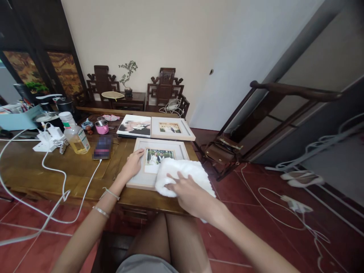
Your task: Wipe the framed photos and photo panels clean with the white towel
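A picture frame point(136, 181) with a pale wooden edge lies flat on the table, a photo point(152, 158) of two people behind its front. My left hand point(133, 163) grips the frame's left side, fingers over the edge and fingertips near the photo. A fluffy white cloth point(196, 170) covers the frame's lower right corner and droops past the table edge. My right hand point(189, 191) presses and grips that cloth, its fingers bent into the folds. The lower right part of the photo is hidden under the cloth.
Behind lie a second frame point(186, 130) and a white photo album point(135, 131). To the left are a phone point(102, 148) on a cable, a pink cup point(101, 127), a bottle point(76, 136) and a power strip point(42, 146). A wooden chair point(222, 153) stands right of the table.
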Tool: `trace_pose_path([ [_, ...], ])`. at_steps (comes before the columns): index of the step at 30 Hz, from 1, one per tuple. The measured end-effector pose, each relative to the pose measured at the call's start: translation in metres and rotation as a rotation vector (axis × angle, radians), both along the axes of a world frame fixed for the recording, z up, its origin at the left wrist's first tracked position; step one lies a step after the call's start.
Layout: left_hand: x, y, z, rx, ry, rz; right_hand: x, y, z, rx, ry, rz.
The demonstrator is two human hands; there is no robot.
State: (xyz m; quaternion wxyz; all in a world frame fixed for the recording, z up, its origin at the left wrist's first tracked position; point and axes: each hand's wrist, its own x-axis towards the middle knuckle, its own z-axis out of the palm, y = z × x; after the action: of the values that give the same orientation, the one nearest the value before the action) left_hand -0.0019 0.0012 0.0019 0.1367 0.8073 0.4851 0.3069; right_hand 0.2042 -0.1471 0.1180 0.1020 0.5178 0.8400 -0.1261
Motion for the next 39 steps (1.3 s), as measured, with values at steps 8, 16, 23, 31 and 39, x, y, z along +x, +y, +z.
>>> trace_pose_path([
  [8, -0.003, 0.0, 0.011, 0.047, -0.013, -0.073, -0.057, 0.014, -0.022, 0.137, 0.098, 0.108],
  [16, -0.004, 0.001, 0.0, -0.004, -0.012, -0.054, 0.026, 0.01, -0.015, 0.119, 0.037, -0.095],
  [23, -0.001, -0.008, 0.015, 0.066, -0.176, -0.029, -0.01, 0.059, -0.027, 0.245, 0.033, -0.157],
  [31, -0.004, -0.009, 0.019, 0.108, -0.176, 0.033, -0.063, 0.036, -0.035, 0.235, 0.105, 0.107],
  [39, -0.003, -0.005, 0.012, 0.083, 0.012, -0.048, 0.021, 0.008, -0.015, 0.131, -0.004, -0.095],
])
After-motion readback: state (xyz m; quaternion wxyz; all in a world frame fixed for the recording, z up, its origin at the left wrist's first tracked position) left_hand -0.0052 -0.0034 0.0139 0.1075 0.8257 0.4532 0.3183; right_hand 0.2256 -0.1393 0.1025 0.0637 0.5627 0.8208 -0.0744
